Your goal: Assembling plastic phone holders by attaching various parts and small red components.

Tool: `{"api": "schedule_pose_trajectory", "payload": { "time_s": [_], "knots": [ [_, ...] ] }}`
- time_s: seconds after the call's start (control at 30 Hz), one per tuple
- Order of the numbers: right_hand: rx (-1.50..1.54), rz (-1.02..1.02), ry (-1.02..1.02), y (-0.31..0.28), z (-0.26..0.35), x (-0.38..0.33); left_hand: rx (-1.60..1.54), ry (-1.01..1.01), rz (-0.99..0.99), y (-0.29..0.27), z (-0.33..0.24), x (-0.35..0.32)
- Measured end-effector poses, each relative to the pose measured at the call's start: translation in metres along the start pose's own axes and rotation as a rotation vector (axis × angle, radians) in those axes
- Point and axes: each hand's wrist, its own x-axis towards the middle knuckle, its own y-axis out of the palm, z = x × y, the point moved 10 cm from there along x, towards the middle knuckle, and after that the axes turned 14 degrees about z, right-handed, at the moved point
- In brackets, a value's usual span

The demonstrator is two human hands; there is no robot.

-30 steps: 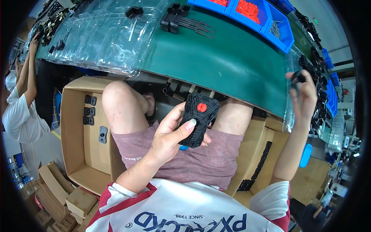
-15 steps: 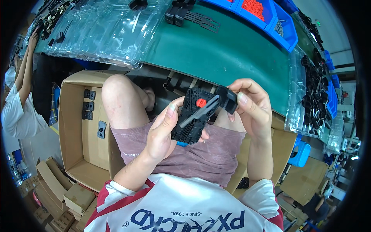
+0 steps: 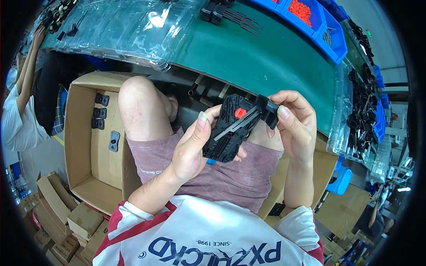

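Held above the lap, the black plastic housing (image 3: 224, 133) looks light and rigid, best gripped by its edges: left hand (image 3: 188, 148) cups it while right hand (image 3: 295, 124) pinches the toothed strap's (image 3: 235, 126) head.

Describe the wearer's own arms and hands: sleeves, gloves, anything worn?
Both are bare: no gloves, rings, watch or bands visible on the left hand or the right hand. Forearms are uncovered up to the short sleeves of a white shirt with red shoulder panels and dark blue lettering across the chest. Fingernails are fairly long and unpainted.
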Motion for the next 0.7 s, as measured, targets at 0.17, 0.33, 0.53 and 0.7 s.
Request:
{"api": "schedule_pose_trajectory", "payload": {
  "time_s": [0.17, 0.33, 0.53, 0.7],
  "knots": [
    [0.023, -0.005, 0.001, 0.005, -0.001, 0.002, -0.014, 0.036, 0.021, -0.004, -0.006, 0.0],
    [0.084, 0.058, 0.065, 0.02, -0.007, 0.009, 0.07, 0.037, -0.033, -0.011, -0.015, -0.007],
    [0.054, 0.147, 0.077, 0.05, -0.014, 0.025, 0.192, -0.045, -0.227, -0.034, -0.027, -0.03],
    [-0.104, 0.284, 0.273, 0.099, -0.039, 0.066, 0.118, 0.154, -0.384, -0.061, -0.064, -0.064]
  ]
}}
